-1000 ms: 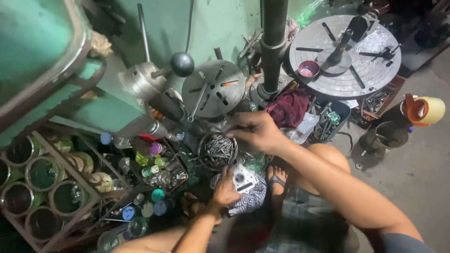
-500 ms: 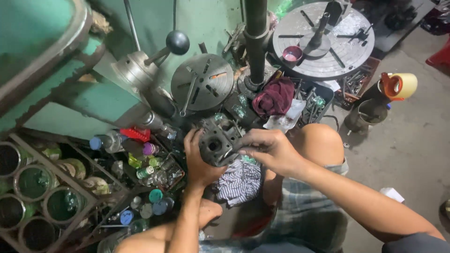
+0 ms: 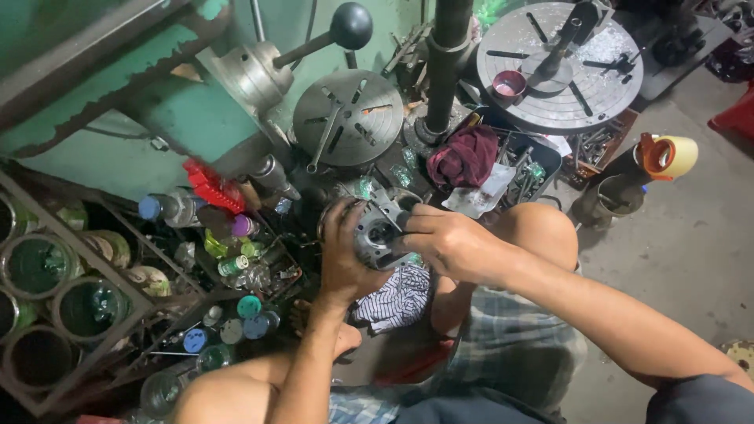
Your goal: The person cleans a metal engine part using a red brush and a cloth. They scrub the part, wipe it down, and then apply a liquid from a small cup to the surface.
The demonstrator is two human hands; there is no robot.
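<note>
Grey finned metal engine part with a round bore point(image 3: 378, 234), held up between both hands, above the lap and just over a striped black-and-white cloth point(image 3: 394, 297). Left hand point(image 3: 345, 255) clasped around its left side, fingers curled over the top edge. Right hand point(image 3: 446, 242) pressed on its right side, fingers bent and closed against the metal; whether something small pinched in these fingers, cannot tell. Behind the part, a round slotted grey metal table point(image 3: 347, 118) of a green drilling machine point(image 3: 181, 110), with a black ball lever point(image 3: 350, 25) above. To the right, a dark red rag point(image 3: 465, 155) near a grey upright column point(image 3: 446, 63), and a second, larger round slotted metal plate point(image 3: 559, 67) with a small pink bowl point(image 3: 509, 83) on it. To the left, a metal rack with round tins point(image 3: 55, 290) and many small bottles with coloured caps point(image 3: 236, 314) on the floor.
</note>
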